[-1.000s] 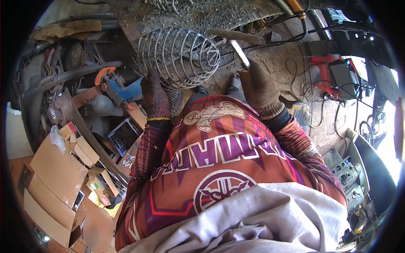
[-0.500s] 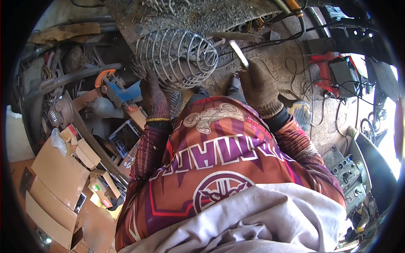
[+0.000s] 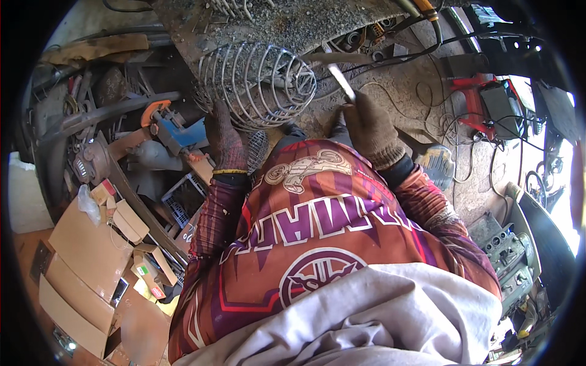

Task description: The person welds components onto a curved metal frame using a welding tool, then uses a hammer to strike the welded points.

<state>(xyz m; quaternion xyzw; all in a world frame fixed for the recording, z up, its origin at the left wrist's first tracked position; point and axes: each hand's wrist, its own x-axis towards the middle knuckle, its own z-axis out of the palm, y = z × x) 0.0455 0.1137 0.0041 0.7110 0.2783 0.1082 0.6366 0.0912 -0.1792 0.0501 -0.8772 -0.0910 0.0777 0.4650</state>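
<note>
A rounded cage of bent metal rods (image 3: 256, 85) lies on its side at the edge of the workbench (image 3: 293, 30), its narrow, closed end toward the right. My left hand (image 3: 227, 140), in a dirty knitted glove, grips the near left side of the cage; the fingertips are partly hidden. In a brown glove, my right hand (image 3: 371, 128) is closed around the pale metal handle of a chipping hammer (image 3: 342, 82). The hammer's long dark head is just right of the cage's narrow end, and I cannot tell whether they touch.
Grit and several loose rods lie on the bench. An orange-and-blue tool (image 3: 177, 131) and flattened cardboard boxes (image 3: 85, 250) are at left. To the right stand a red-framed machine (image 3: 476, 107) and an engine block (image 3: 513, 262); cables (image 3: 452, 131) trail across the floor.
My right hand and the hammer have shifted slightly left and down, bringing the head a little lower beside the cage. My left hand keeps its hold on the cage.
</note>
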